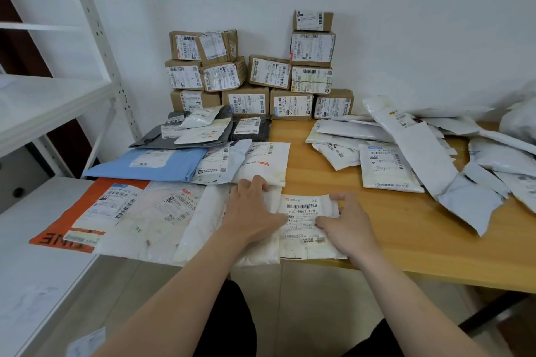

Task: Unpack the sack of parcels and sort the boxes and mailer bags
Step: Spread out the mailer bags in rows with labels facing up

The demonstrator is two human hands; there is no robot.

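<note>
The mailer bag (304, 229) is pressed by the flat left hand (255, 211) and pinched by the right hand (346, 224) (label up), likely for aligning.

We log a wooden counter (406, 246) against a white wall (420, 23), white metal shelving (43, 101) at left, tiled floor (304, 307) below.

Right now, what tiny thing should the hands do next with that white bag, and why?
Probably smooth the white mailer bag flat and let go. The left hand and right hand already have it label-up at the end of the front row, and the loose pile on the right lies unsorted.
</note>
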